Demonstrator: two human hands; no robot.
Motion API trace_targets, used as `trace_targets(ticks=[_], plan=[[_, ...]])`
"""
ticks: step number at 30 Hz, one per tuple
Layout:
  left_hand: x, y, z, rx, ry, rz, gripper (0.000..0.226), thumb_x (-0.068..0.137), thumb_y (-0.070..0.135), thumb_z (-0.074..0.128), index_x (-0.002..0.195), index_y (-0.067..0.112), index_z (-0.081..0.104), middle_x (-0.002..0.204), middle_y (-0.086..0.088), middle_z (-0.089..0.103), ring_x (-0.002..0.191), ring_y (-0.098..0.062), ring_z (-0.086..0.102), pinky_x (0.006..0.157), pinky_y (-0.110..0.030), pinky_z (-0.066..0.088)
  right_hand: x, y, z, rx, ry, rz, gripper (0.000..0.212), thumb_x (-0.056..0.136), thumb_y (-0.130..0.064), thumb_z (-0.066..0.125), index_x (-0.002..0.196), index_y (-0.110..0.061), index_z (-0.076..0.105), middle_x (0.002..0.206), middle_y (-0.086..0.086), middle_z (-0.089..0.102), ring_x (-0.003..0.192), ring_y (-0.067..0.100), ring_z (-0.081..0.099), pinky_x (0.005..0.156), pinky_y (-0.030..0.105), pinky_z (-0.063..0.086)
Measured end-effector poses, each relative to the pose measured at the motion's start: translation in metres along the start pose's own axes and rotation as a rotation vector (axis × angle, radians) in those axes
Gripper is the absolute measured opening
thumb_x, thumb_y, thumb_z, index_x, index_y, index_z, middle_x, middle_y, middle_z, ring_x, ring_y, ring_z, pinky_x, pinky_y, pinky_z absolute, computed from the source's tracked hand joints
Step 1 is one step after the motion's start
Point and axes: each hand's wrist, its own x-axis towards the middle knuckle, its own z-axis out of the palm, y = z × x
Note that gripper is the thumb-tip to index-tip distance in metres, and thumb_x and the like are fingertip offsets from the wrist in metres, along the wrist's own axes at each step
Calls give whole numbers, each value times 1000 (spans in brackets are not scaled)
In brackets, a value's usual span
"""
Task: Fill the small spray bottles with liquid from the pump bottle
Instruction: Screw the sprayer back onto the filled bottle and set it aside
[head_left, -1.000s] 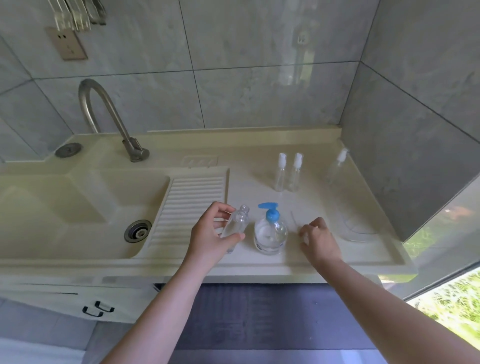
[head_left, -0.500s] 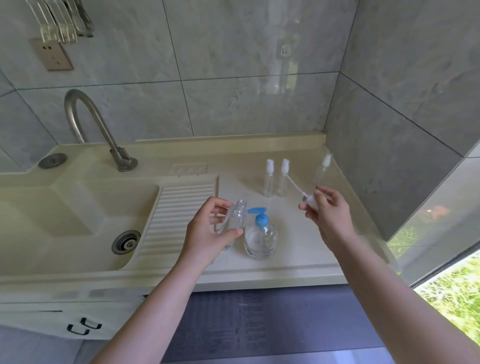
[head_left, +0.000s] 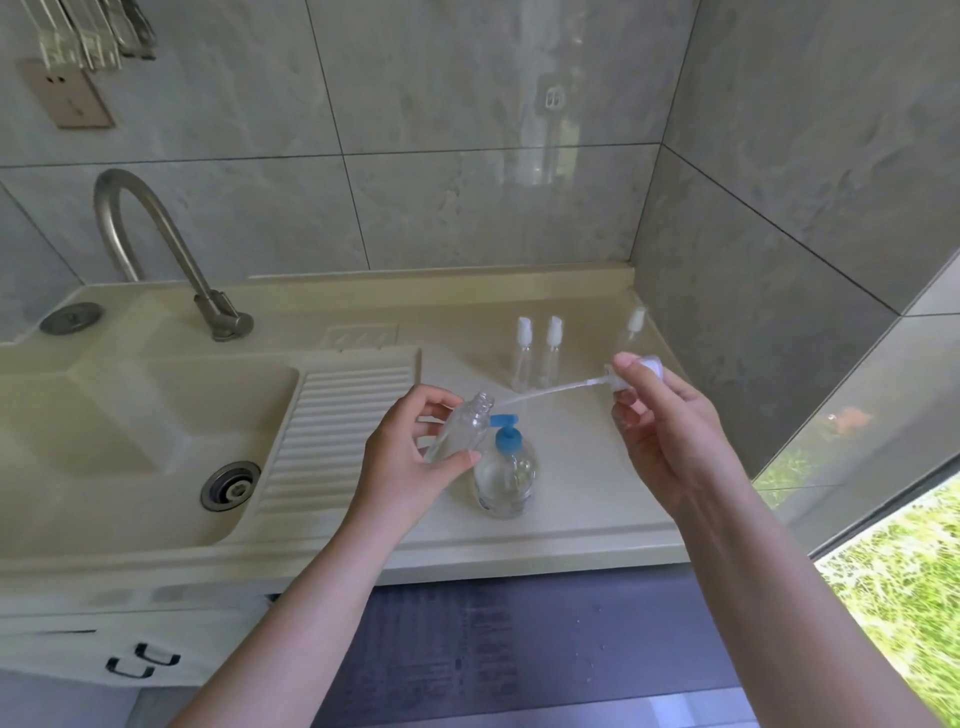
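Over the counter (head_left: 582, 499), just right of the ribbed drainboard (head_left: 337, 441), your left hand (head_left: 400, 467) grips an uncapped small spray bottle (head_left: 462, 428), fingers closed around its clear body, neck tilted up toward the right. Your right hand (head_left: 670, 431) pinches the removed spray head (head_left: 636, 371) between thumb and fingers, held above the counter; its thin dip tube (head_left: 550, 391) extends left, its tip just beside the open neck. Standing upright on the counter, the pump bottle (head_left: 504, 478), blue-topped and partly filled with clear liquid, sits just right of the held bottle. Three capped spray bottles (head_left: 540, 353) stand farther back, near the right wall. Sink basin (head_left: 130, 441) and faucet (head_left: 156, 244) lie to the left.
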Motion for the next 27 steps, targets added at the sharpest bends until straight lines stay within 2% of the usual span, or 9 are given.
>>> trace_targets(ticks=[5,8,12,16,20,22,25,27], plan=[[-2,2,-1,6,-14,-1,49,66,6,87,98,33,62,101,18,65,95,-3,63,85,-46,56,0,-2,2,3,13,-35,5,83,-8,76,84,-12,72,78,-5,60,60,6,48,57,14,43],[-3,3,-2,-3,-24,3,49,66,4,86,99,31,62,103,15,66,96,-3,63,87,-47,55,-1,-2,1,-60,7,-64,8,83,-9,76,83,-11,69,82,-6,63,60,6,48,59,14,44],[-6,5,-2,-4,-29,8,50,66,4,86,98,34,62,103,16,66,97,-5,63,88,-46,56,-2,0,2,-164,27,-80,8,84,-10,77,90,-9,74,81,-7,65,62,8,47,62,14,45],[-7,7,-2,24,-49,25,50,66,5,86,97,36,61,103,20,65,99,-4,62,90,-41,55,-4,1,4,-281,4,-118,10,84,-13,77,93,-11,74,77,-7,61,65,12,43,69,21,44],[-11,13,-2,70,-73,49,48,67,6,86,96,36,62,100,23,63,94,1,60,87,-30,54,-9,2,11,-471,-129,-182,10,82,-16,80,91,-15,75,70,-3,60,63,14,45,71,29,40],[-13,17,-1,67,-93,48,48,67,7,87,97,35,62,101,20,64,93,1,61,83,-29,55,-13,3,17,-603,-225,-201,13,81,-17,82,91,-21,76,71,1,62,64,14,47,68,26,41],[-14,25,0,48,-137,35,48,68,8,87,98,35,62,99,23,63,92,0,61,79,-27,55,-18,4,28,-755,-332,-222,24,78,-14,84,98,-27,76,66,-12,60,59,4,50,64,15,42],[-15,29,0,28,-160,26,47,68,8,87,99,34,62,100,23,63,92,-1,63,78,-24,54,-18,2,32,-817,-378,-247,34,78,-10,83,106,-27,75,73,-15,62,60,-2,54,67,17,48]])
